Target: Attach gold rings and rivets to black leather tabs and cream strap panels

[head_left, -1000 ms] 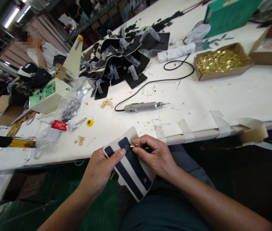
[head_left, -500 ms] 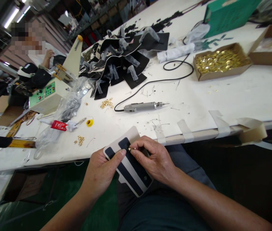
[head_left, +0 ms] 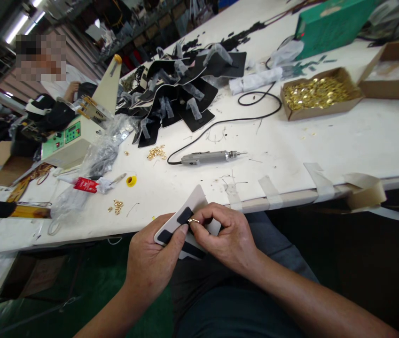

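My left hand [head_left: 155, 249] grips a light grey flat panel with dark stripes [head_left: 197, 199] by its left edge, thumb on the striped face. The panel is tilted, and part of it is hidden behind my fingers. Between the thumb and forefinger of my right hand [head_left: 229, 234] is a small gold metal fitting [head_left: 193, 220], pressed against a dark stripe near the panel's upper end. Its exact kind is too small to make out. On the table beyond lies a grey electric screwdriver [head_left: 206, 158], its bit pointing right. Small gold fittings [head_left: 156, 152] lie in a heap left of it.
Black panels with plastic-wrapped straps [head_left: 199, 119] are piled at the back. A cardboard box of gold pieces [head_left: 319, 94] and a green box [head_left: 333, 28] stand at right. A yellow ring [head_left: 131, 180], a red-labelled tube [head_left: 85, 184] and a brush [head_left: 18, 210] lie left. A person sits beyond the machine [head_left: 67, 141].
The panel has tipped, so its striped face shows less and its lower end has swung up. My right hand still pinches the gold fitting, which now shows more of its length.
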`<state>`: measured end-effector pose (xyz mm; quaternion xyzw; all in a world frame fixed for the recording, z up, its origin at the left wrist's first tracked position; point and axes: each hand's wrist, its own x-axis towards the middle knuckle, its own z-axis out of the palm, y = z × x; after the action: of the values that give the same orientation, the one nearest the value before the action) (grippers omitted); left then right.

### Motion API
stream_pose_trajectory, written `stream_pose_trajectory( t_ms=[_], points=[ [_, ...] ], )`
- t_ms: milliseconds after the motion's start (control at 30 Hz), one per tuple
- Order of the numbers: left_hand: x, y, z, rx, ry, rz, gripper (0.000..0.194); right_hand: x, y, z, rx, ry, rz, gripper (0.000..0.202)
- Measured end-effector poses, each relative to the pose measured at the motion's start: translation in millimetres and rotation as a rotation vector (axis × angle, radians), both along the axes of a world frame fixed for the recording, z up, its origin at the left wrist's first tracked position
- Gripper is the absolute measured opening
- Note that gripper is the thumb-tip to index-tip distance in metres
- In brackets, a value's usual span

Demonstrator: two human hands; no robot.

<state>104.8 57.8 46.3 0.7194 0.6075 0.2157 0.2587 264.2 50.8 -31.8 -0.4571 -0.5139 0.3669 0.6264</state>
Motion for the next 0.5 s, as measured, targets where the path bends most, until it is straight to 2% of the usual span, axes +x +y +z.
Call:
stream_pose_trajectory(
  t_ms=[333,500],
  points=[
    [-2.3,-1.1,-1.9,0.034,0.01,-0.012,0.015,-0.3,-0.6,2.3,0.06,-0.111,-0.086,0.015],
    [-0.7,-2.4,-4.7,0.139,0.047,-0.075,0.018,-2.1,-0.5,-0.6,0.058,-0.148,-0.088,0.015]
  ],
)
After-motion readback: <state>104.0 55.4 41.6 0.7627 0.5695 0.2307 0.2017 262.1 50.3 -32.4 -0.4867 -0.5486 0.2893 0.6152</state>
